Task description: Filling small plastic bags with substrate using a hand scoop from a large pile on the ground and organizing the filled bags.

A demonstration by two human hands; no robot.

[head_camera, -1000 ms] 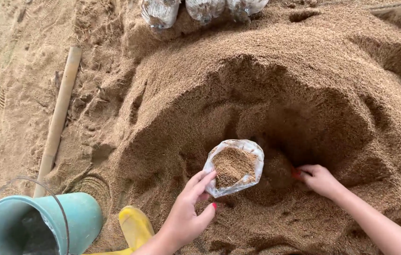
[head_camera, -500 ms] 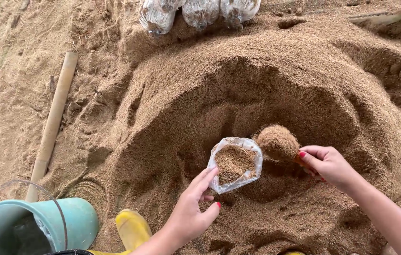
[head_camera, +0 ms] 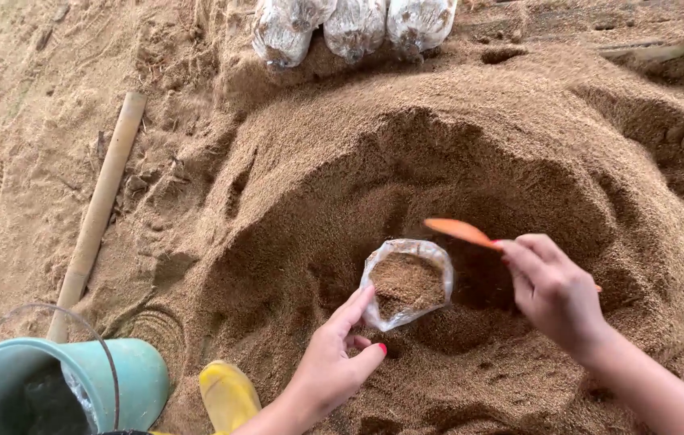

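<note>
Taking the clear plastic bag [head_camera: 406, 282] as landmark: far left of it stand a teal bucket [head_camera: 128, 379] and a wooden pole [head_camera: 100, 205]. The left hand [head_camera: 334, 362], its grip pinched on the bag's near rim, holds it open in the sawdust heap's [head_camera: 439, 137] hollow. The bag looks roughly half filled; more seems left. Right of it, the right hand [head_camera: 555, 290] is closed round an orange scoop [head_camera: 459, 231] above the mouth. Hollow walls crowd behind; three filled bags [head_camera: 350, 24] lie beyond.

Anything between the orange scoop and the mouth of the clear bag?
Nothing visible. The orange scoop in the right hand sits just beyond the clear bag rim; the left hand holds its near side, mouth open.
</note>
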